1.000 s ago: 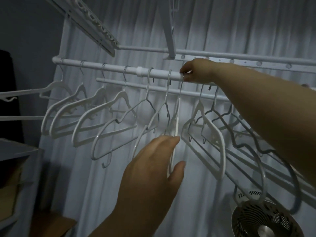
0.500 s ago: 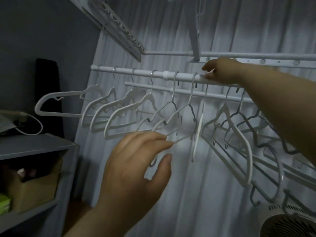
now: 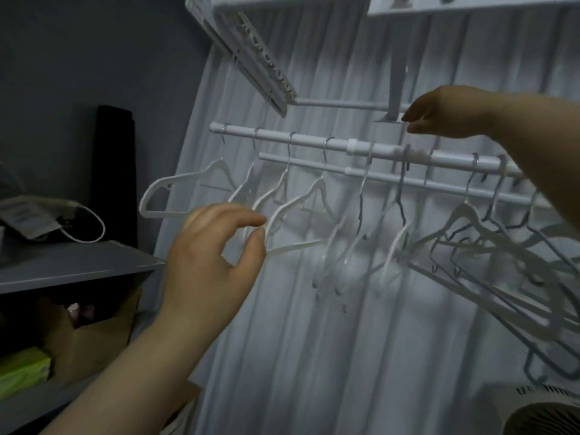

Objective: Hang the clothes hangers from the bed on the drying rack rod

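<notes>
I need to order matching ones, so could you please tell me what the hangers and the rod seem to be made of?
The hangers look like white matt plastic: thin, moulded, uniform outlines. Their hooks look like bare metal wire, grey and slightly shiny. The rod looks like smooth white-coated metal tube; plastic is possible.

White drying rack rod [image 3: 307, 140], white hangers [image 3: 318, 186] hooked along it, bunched toward the right

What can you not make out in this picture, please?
Head view, middle hangers: smeared by motion blur, so uncountable.
Head view, fan: cut off by the bottom-right corner.
Head view, left hand: whether it pinches a hanger, blur hides.
Head view, box: contents lost in shadow.
</notes>
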`<state>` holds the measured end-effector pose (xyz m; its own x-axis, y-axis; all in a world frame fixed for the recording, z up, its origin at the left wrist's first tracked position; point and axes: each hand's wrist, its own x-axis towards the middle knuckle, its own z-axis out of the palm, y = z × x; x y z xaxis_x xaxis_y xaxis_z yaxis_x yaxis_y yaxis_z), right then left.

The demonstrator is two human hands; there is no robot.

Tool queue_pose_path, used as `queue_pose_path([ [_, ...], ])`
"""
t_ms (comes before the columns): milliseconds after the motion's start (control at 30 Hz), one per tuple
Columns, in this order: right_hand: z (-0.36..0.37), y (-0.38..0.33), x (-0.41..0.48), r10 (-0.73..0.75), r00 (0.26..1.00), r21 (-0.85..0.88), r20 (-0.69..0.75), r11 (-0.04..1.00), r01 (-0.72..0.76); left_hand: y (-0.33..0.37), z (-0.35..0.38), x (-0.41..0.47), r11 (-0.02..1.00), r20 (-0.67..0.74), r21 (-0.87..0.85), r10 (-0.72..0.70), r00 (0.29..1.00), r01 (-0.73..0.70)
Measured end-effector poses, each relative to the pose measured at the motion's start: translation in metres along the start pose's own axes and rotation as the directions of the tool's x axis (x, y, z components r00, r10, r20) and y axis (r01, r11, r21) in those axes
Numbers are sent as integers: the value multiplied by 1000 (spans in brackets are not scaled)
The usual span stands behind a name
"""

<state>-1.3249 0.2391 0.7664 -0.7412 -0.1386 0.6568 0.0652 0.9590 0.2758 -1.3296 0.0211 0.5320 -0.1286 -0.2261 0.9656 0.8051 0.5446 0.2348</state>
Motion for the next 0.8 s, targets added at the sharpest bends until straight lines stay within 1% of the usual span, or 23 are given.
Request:
queue_pose_path([
  [167, -7, -57, 29, 8, 1000, -38, -2, 999, -8, -62, -19, 25, 997, -12, -53, -53, 999, 52],
  [333, -6, -121, 67, 22, 1000, -43, -18, 999, -23, -121, -32, 46, 1000, -32, -9, -8, 999, 8],
  [400, 0, -142, 83, 12, 1000, -53, -5, 999, -12, -134, -28, 49, 999, 22, -36, -35, 999, 36],
  [467, 12, -161, 98, 6, 999, -64, 34, 998, -3, -137, -21, 47, 990, 127, -109, -71, 989, 86],
  [500, 18, -170, 105, 2, 998, -72, 60, 997, 2, -135, -19, 45, 985, 177, -146, -63, 982, 89],
  [533, 25, -177, 111, -2, 996, -81, 87, 997, 9, -133, -16, 42, 984, 211, -165, -31, 977, 67],
  [600, 37, -189, 124, -11, 991, -99, 131, 995, 25, -131, -11, 37, 989, 229, -147, 50, 972, -17],
  [700, 50, -199, 139, -15, 987, -105, 159, 994, 32, -131, -3, 36, 988, 256, -148, 83, 963, -46],
  [767, 57, -202, 146, -13, 986, -95, 164, 995, 29, -130, -1, 37, 985, 320, -170, 69, 945, -14],
  [800, 60, -203, 149, -11, 987, -91, 163, 996, 26, -130, 0, 37, 982, 363, -184, 34, 931, 36],
])
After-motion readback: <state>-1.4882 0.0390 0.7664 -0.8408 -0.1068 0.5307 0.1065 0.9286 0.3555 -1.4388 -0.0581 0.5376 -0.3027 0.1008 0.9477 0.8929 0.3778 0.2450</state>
